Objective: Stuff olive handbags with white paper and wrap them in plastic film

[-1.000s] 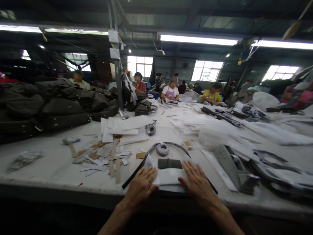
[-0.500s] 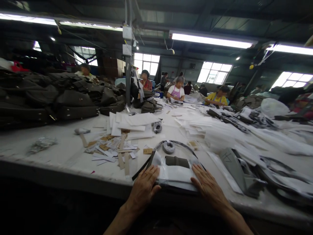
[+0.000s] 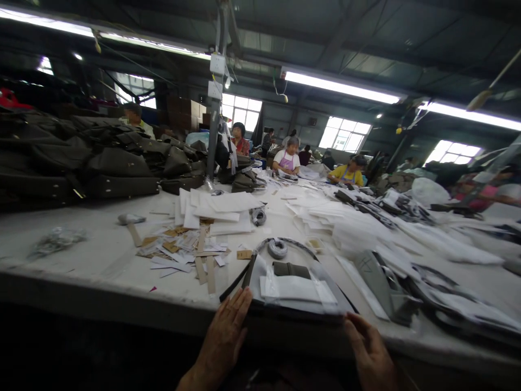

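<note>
A flat dark-edged bag piece with a pale grey face (image 3: 256,274) is laid at the front edge of the bench (image 3: 101,260), between the two hands. On it, a folded white sheet (image 3: 297,289) is set just in front of a short olive-brown roll (image 3: 291,270), and a dark curved strap (image 3: 295,243) is arched behind them. A grey wrapped coil (image 3: 277,249) is placed inside the arch. The near left corner of the bag piece is touched by the left hand (image 3: 225,332), its fingers extended and close together. The right hand (image 3: 369,350) is held at the near right corner, with thumb and fingers bent; whether the edge is pinched cannot be told. Left of the strap, a small tan card (image 3: 244,254) is seen, then scattered paper slips and strips (image 3: 179,251), with white flat sheets (image 3: 217,206) behind. To the right, a long white strip (image 3: 361,288) is placed beside a grey-green tape dispenser (image 3: 380,285). Dark olive bags (image 3: 118,165) are heaped toward the far left, and a person in a purple apron (image 3: 286,161) is seen across the bench.
</note>
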Demonstrator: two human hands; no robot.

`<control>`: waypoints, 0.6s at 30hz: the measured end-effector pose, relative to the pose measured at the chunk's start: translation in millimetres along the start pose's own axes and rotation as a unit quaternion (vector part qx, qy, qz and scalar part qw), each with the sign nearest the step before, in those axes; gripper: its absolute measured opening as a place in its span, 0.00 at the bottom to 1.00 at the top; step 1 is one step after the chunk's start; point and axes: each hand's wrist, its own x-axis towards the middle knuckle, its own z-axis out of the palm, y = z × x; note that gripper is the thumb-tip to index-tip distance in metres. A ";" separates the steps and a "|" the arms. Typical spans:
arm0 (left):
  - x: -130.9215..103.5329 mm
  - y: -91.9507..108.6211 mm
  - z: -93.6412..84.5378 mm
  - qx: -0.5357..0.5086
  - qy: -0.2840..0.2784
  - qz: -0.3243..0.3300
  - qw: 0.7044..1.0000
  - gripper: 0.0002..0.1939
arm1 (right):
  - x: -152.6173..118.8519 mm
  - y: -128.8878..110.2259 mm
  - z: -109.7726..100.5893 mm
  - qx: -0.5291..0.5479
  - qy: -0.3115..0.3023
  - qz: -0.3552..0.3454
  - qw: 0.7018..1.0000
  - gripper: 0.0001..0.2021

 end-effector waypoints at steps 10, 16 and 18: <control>27.1 -15.1 -0.7 -0.002 0.048 -0.002 0.999 0.31 | -42.0 -43.2 47.7 0.449 -0.157 0.365 0.800 0.50; 46.0 -15.3 17.0 -0.068 0.043 0.031 0.996 0.37 | -32.5 -55.5 64.2 0.486 -0.196 0.397 0.754 0.45; 47.0 -20.0 22.6 -0.087 0.055 0.039 0.994 0.32 | -27.8 -56.1 65.6 0.491 -0.194 0.408 0.745 0.46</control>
